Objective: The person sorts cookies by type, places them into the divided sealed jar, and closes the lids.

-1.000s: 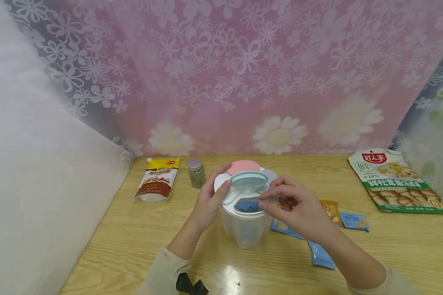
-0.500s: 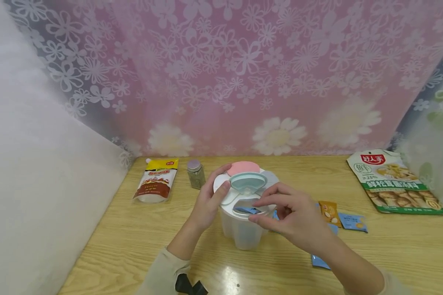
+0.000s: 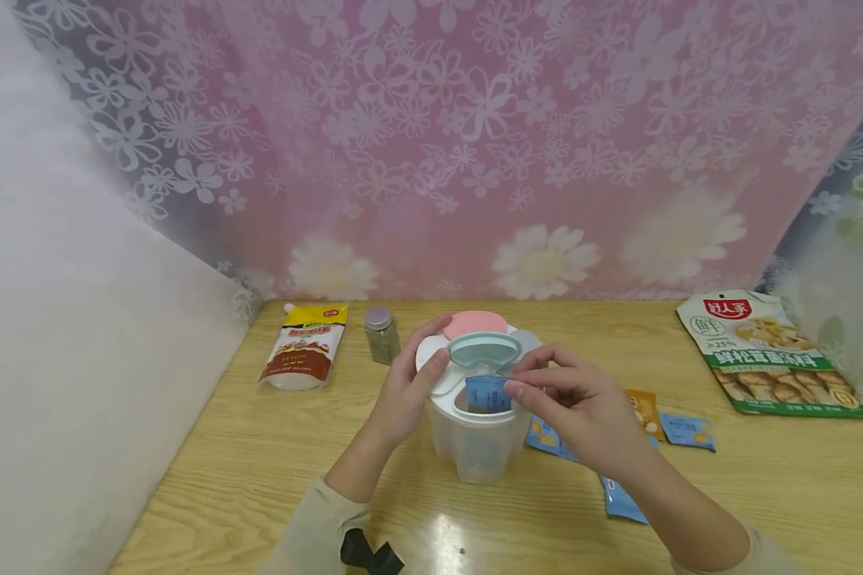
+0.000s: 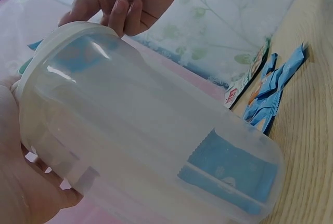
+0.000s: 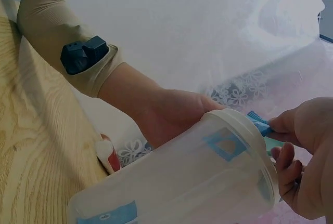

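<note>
A clear plastic storage canister (image 3: 483, 447) stands on the table, its white lid (image 3: 442, 385) bearing several flaps. The pale green flap (image 3: 485, 351) is raised over an opening. My left hand (image 3: 405, 391) grips the canister's upper left side, thumb on the lid. Between thumb and fingers my right hand (image 3: 582, 399) pinches a blue snack packet (image 3: 487, 394) standing partly in the opening. Its lower part shows through the wall in the right wrist view. Another blue packet (image 4: 229, 172) lies at the canister's bottom in the left wrist view.
Several blue packets (image 3: 622, 499) and an orange one (image 3: 643, 411) lie right of the canister. A large green-and-white pouch (image 3: 777, 355) is at the far right. At the left are a spouted pouch (image 3: 304, 347) and a small jar (image 3: 382, 335). A flowered curtain (image 3: 518, 160) hangs behind.
The blue packet lay flat across the opening, then tipped low into it with the right fingers spread. Now it stands more upright in the opening, pinched. The left hand has stayed in place.
</note>
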Motion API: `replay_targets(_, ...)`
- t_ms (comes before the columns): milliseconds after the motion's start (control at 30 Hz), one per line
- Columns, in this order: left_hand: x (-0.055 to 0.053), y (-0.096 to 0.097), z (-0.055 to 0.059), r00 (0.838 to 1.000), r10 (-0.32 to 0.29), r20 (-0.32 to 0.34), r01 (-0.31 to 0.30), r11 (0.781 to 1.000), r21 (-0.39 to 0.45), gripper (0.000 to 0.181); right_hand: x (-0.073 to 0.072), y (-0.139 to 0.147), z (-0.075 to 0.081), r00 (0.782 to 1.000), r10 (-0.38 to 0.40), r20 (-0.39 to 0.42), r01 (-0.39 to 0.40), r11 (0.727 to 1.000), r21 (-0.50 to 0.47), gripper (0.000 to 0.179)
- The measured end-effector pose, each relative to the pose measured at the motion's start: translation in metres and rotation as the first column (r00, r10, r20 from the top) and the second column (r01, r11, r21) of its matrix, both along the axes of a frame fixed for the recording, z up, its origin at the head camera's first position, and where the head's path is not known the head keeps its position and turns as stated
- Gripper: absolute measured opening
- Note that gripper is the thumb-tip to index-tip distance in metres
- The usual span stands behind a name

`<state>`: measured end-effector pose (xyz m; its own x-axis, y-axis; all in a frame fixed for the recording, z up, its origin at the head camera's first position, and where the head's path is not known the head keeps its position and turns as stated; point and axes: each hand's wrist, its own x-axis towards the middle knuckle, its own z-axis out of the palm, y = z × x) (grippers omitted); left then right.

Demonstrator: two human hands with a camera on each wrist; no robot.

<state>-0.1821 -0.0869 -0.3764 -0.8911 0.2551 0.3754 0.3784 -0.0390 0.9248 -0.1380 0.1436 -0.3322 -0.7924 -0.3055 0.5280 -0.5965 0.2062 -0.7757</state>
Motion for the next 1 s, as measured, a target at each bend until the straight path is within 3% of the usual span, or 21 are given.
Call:
replay_targets(167,0.0,0.0,0.0,1.0,0.007,0.004,-0.008,1.0,0.004,0.048,0.0,0.002,-0.001,0.999,-0.025,0.028,0.023,0.997,0.073,0.014)
replay_targets(333,0.0,0.001,-0.001,1.0,0.003,0.015,-0.004,1.0,0.009,0.047,0.001,0.007,-0.007,1.0,-0.012,-0.002,0.012,1.0,0.006,0.02)
replay_targets(433,0.0,0.001,-0.001,1.0,0.002,0.007,-0.002,1.0,0.009,0.047,-0.002,0.016,-0.008,0.997,0.017,0.077,-0.015,0.999,-0.03,0.021)
replay_targets(600,0.0,0.001,0.0,1.0,0.004,0.009,-0.005,1.0,0.01,0.047,-0.007,0.03,-0.011,0.971,0.051,0.232,-0.034,0.997,-0.073,0.021)
replay_targets(800,-0.001,0.0,0.0,1.0,0.014,0.013,-0.013,1.0,-0.002,0.046,-0.008,0.042,-0.019,0.959,0.127,0.253,-0.093,0.985,-0.143,0.025)
replay_targets(1000,-0.001,0.001,0.0,1.0,0.007,0.012,-0.007,1.0,-0.005,0.046,-0.012,0.053,-0.025,0.946,0.093,0.31,-0.018,0.972,-0.236,0.026)
